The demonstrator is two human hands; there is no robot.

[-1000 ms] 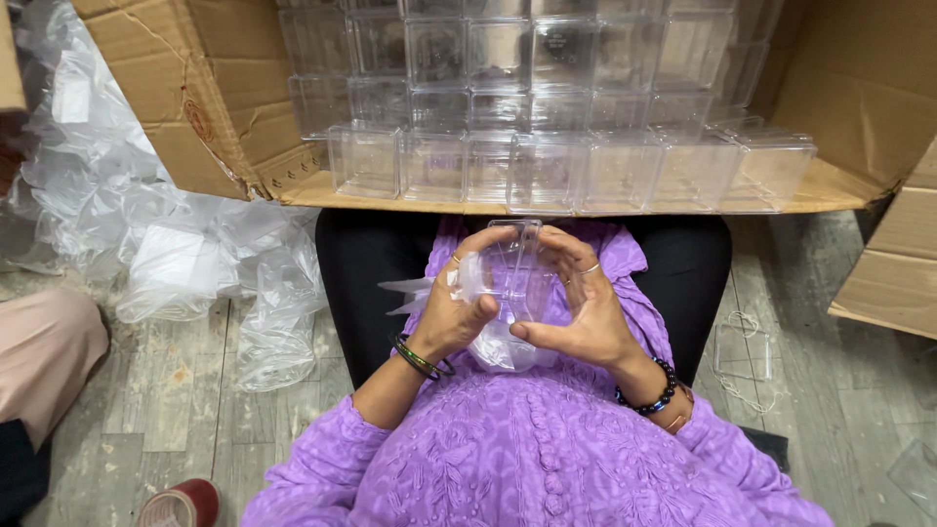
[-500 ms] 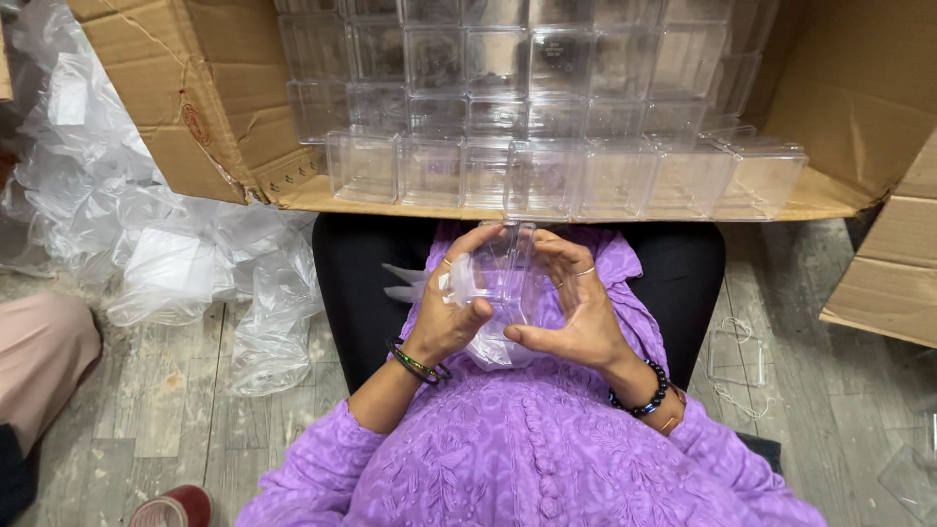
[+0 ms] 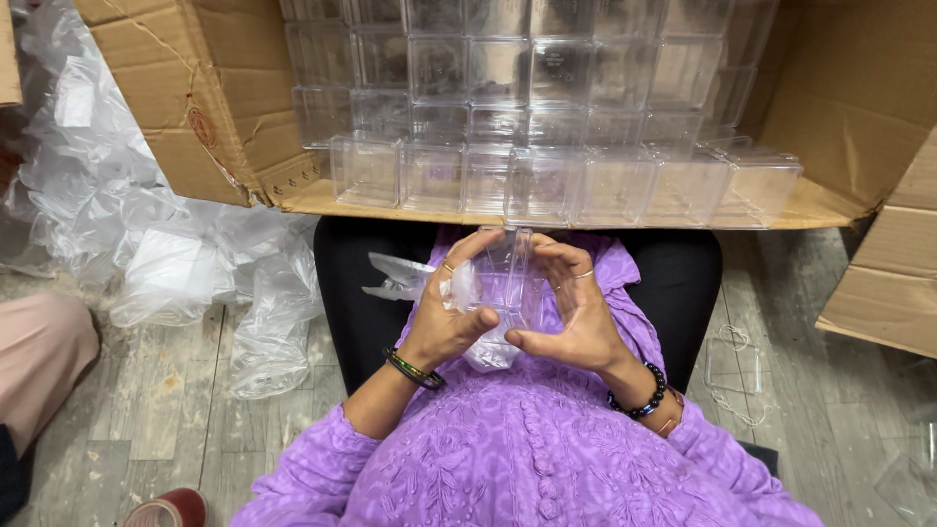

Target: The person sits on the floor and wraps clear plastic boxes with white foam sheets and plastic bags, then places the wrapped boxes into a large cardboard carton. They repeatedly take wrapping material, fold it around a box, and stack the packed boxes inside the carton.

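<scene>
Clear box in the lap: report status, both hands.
Left hand and right hand both grip the clear box, held over the lap. Plastic wrap bunched under it. Stacked boxes just ahead, not touching.

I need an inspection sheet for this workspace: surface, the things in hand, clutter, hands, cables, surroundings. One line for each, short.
Surface: grey wooden plank floor; the person sits with a purple garment over the lap.
Job's things: one clear plastic box held above the lap, with thin clear wrap around its lower part.
Clutter: loose clear plastic bags heaped on the floor at the picture's left.
Hands: left hand and right hand both grip the clear plastic box, fingers curled over it.
Cables: nothing seen.
Surroundings: open cardboard carton filled with stacked clear boxes; another carton at the right.
</scene>
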